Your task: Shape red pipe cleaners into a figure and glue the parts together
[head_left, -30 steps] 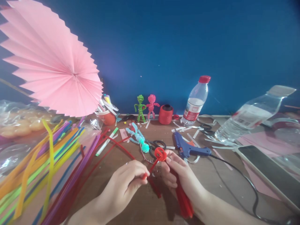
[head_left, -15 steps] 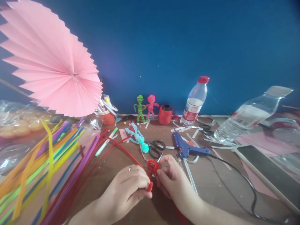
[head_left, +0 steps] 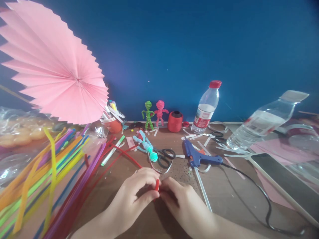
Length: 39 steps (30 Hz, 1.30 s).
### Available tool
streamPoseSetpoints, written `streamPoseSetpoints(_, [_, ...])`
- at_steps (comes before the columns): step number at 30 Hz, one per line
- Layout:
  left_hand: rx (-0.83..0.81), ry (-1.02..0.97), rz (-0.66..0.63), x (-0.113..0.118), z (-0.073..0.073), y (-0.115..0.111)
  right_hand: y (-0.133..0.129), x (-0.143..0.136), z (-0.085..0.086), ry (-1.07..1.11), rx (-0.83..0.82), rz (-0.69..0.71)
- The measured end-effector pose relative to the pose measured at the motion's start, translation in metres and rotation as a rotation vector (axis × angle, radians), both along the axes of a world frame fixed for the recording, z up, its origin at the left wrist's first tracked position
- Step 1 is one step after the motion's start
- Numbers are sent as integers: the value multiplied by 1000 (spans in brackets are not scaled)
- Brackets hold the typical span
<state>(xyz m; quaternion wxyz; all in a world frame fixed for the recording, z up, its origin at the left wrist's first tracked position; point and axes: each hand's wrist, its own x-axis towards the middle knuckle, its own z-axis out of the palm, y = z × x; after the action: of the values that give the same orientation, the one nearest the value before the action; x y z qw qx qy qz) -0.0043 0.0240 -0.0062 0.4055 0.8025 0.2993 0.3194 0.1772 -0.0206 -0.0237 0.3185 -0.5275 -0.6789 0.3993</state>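
My left hand (head_left: pixel 136 194) pinches a red pipe cleaner (head_left: pixel 157 185) between thumb and fingers, low in the middle of the view. My right hand (head_left: pixel 183 200) is closed at its side, fingertips meeting the left ones around the same red piece, most of which the fingers hide. Just beyond the hands, a light-blue pipe-cleaner figure (head_left: pixel 147 146) with a turquoise head lies beside black-handled scissors (head_left: pixel 165 158). Against the blue wall stand a green figure (head_left: pixel 148 115) and a pink figure (head_left: pixel 159 113).
Coloured pipe cleaners (head_left: pixel 52 172) spread over the left side. A blue glue gun (head_left: pixel 203 158) with its cord lies right of centre. Two bottles (head_left: pixel 205 111), a phone (head_left: pixel 284 182), a red jar (head_left: pixel 175 121) and a cup of markers (head_left: pixel 112 124) surround the work area. A pink paper fan (head_left: pixel 62 69) rises upper left.
My hands have come together. The red loop that showed between them is now hidden by the fingers, and my right hand has lowered and turned inward.
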Motion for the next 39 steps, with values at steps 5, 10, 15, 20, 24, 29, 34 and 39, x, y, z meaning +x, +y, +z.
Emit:
streamPoseSetpoints(5, [-309,23,91,3,5,0,0,1,2,-28,58,64])
streamPoseSetpoints(10, [-430,-44,72,7,8,1,-2,2,3,-118,141,93])
streamPoseSetpoints(15, [-487,-72,79,8,5,1,-3,4,3,-289,412,159])
streamPoseSetpoints(20, [-508,-42,120,9,7,3,-7,4,-2,-293,641,102])
streamPoseSetpoints(24, [-498,-31,124,9,11,4,-8,1,0,-128,435,0])
streamPoseSetpoints(29, [-412,-22,99,5,10,6,1,-2,17,113,-275,-73])
streamPoseSetpoints(34, [-415,-88,48,-1,9,7,12,3,17,662,-958,108])
streamPoseSetpoints(39, [-445,-126,13,-1,10,6,10,6,16,528,-763,130])
